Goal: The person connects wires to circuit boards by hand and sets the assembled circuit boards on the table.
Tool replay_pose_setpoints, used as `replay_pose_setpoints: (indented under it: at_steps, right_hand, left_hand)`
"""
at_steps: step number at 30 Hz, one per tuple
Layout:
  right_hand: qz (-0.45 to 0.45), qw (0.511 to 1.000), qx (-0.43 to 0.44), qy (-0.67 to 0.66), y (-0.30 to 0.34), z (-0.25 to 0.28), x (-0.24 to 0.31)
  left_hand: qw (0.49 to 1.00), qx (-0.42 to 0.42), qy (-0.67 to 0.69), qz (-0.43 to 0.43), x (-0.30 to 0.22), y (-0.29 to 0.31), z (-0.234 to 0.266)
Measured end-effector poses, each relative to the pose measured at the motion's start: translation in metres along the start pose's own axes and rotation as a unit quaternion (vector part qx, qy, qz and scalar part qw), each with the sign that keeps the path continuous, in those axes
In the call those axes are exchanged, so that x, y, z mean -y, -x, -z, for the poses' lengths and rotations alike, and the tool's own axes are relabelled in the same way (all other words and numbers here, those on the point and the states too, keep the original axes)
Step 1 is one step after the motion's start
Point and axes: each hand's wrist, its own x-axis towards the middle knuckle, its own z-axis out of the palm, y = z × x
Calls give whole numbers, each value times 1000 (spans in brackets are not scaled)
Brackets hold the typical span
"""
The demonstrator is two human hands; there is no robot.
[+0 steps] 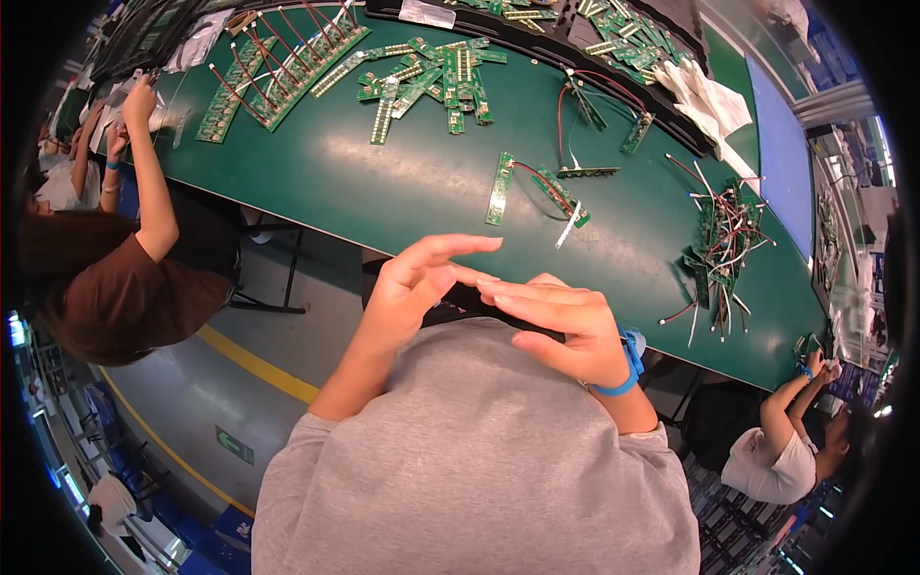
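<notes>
My left hand [414,283] is raised in front of my body at the near edge of the green table, its fingers stretched out and nothing in them. Beside it, my right hand [567,324] has its fingers extended toward the left one and is also empty; their fingertips meet or overlap, and I cannot tell if they touch. A blue band [628,364] circles my right wrist. Just beyond the hands lies a narrow green circuit board [499,189], joined by a red and black wire to a second board [563,195] with a white connector strip.
Loose circuit boards [450,81] are heaped farther back, beside wired boards in rows [311,77]. A tangle of wired boards [725,235] lies at right. White gloves [704,101] rest on a black tray [613,81]. Co-workers sit left [125,278] and right [781,446].
</notes>
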Motion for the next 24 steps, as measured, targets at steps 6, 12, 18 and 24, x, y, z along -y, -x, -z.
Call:
replay_pose_setpoints:
  at_steps: [6, 12, 18, 24]
  right_hand:
    - [80, 984, -3, 156, -2, -1, 6]
    - [159, 946, 1, 282, -5, 2, 16]
    - [196, 931, -12, 308, -5, 1, 18]
    - [211, 927, -22, 308, -5, 0, 17]
  left_hand:
    - [990, 15, -126, -61, -12, 1, -2]
    - [952, 74, -278, -107, -41, 0, -15]
    - [924, 87, -345, -142, -51, -2, -28]
    - [892, 85, -397, -199, -52, -1, -29]
